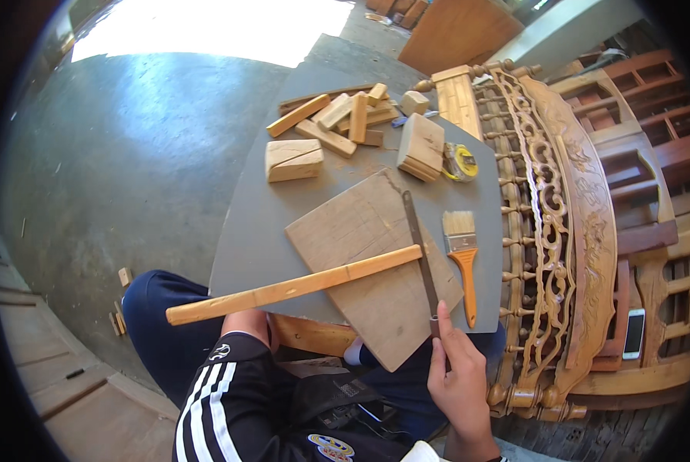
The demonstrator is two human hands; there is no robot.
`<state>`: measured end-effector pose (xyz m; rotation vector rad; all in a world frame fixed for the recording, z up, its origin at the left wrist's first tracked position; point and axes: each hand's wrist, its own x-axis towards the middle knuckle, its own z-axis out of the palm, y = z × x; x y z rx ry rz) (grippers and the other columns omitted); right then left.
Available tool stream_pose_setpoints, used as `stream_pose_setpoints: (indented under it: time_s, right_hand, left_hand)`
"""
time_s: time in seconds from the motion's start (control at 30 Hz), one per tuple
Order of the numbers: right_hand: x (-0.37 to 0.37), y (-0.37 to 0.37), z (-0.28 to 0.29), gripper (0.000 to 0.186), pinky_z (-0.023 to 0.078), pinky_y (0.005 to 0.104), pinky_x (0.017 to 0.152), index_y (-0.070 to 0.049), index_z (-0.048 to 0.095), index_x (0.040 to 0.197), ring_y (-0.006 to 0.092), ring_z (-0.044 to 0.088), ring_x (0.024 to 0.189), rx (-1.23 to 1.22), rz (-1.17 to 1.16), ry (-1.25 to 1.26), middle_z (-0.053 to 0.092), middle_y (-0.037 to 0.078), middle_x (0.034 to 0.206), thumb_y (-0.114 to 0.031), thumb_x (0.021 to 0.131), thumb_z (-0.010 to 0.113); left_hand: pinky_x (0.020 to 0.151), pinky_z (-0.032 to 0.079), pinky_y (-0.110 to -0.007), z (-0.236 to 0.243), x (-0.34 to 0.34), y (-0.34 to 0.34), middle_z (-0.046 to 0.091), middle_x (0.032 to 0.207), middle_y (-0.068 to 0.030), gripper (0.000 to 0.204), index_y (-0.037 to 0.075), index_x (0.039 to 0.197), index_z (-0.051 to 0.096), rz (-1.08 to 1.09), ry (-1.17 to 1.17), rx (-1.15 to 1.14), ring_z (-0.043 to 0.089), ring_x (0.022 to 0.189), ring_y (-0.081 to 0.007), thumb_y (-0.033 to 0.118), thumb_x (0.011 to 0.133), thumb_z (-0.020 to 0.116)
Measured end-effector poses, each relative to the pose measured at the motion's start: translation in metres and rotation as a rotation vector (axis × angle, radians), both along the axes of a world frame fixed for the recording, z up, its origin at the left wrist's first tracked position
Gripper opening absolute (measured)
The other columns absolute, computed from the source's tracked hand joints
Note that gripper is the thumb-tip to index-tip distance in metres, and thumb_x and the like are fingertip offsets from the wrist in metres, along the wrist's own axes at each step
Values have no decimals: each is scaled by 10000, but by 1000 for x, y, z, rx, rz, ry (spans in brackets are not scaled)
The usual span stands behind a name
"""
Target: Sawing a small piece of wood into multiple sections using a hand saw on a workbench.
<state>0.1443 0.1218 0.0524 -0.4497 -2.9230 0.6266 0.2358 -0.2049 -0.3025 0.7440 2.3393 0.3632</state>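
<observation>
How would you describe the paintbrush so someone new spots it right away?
On the grey tabletop, look at its right edge beside the carved wooden furniture panel. The flat paintbrush lies there, just right of the long dark metal file. Only it has pale bristles and an orange handle.

On the board [376, 269] we see a long stick [291, 286] lying across and a file [420, 246] along its right edge, a brush [460, 254] just right, wood blocks [337, 123] behind.

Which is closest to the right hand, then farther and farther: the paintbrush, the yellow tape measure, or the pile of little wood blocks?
From the right hand:
1. Paintbrush, just above it.
2. Yellow tape measure, farther up the table.
3. Pile of wood blocks, at the far end.
</observation>
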Motion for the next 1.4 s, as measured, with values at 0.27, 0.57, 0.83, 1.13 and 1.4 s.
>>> stream_pose_setpoints:
  time_s: [0.27,0.57,0.83,1.13,1.4]
  right_hand:
    - [-1,6,-3,716,545,431,601,-131,463,1583,345,626,659,-30,55,19,577,125,854,49,910,630]
    - [6,5,-10,812,603,382,594,-86,330,1639,314,659,631,2,88,-78,598,134,939,-35,877,606]
    - [-5,-1,-32,795,625,349,584,85,314,1589,286,746,693,-55,114,173,638,176,976,-69,877,632]
    - [-33,-5,-33,647,604,371,583,145,489,1467,251,741,717,26,274,32,744,165,925,-123,892,615]
    - [-29,-7,-27,420,607,373,652,105,642,1287,255,752,888,-134,212,151,762,151,1030,-118,933,606]
  left_hand:
    - [808,566,-436,-22,-45,-41,761,930,-152,166,76,902,765,-187,-16,18,740,944,-341,204,826,691]
    - [811,568,-441,-14,-203,-19,761,934,-159,163,71,890,764,-572,142,9,740,953,-347,202,825,691]
    - [815,571,-446,102,-324,16,760,937,-165,162,67,879,763,-834,315,-213,739,962,-352,200,824,691]
    - [810,552,-392,486,-179,84,750,1016,-184,255,-34,962,735,-364,-163,-78,711,926,-285,211,895,755]
    - [756,559,-325,545,-171,321,725,874,-104,355,-26,925,711,-496,296,760,679,800,-179,323,961,762]
